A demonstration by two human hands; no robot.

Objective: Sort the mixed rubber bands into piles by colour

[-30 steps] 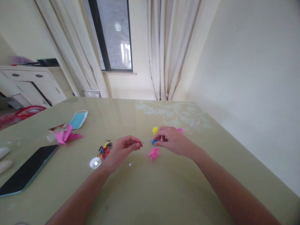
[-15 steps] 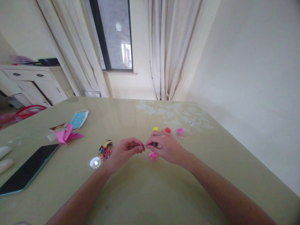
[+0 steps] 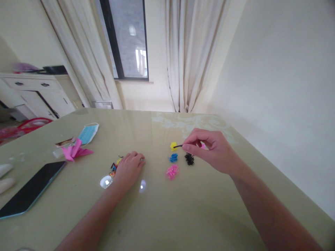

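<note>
A small black rubber band (image 3: pixel 178 146) is pinched between the thumb and forefinger of my right hand (image 3: pixel 210 148), sticking out to the left. Below those fingertips lies a pile of black rubber bands (image 3: pixel 189 159). Yellow bands (image 3: pixel 173 145), blue bands (image 3: pixel 173 158) and pink bands (image 3: pixel 172 172) form separate small piles left of it. My left hand (image 3: pixel 130 169) rests palm down beside a mixed-colour pile of bands (image 3: pixel 113 168), partly covering it. Its fingers are loosely apart, and nothing shows in them.
A clear, shiny domed object (image 3: pixel 106 181) sits by the mixed pile. Further left lie a black-screened tablet or phone (image 3: pixel 34 188), a pink folded-paper shape (image 3: pixel 75 150) and a blue face mask (image 3: pixel 89 133). A pink item (image 3: pixel 203 146) shows partly behind my right hand.
My hands have parted. The right one moved right with the black band, uncovering the blue and black piles and hiding the red one. My left hand moved left to the mixed pile.
</note>
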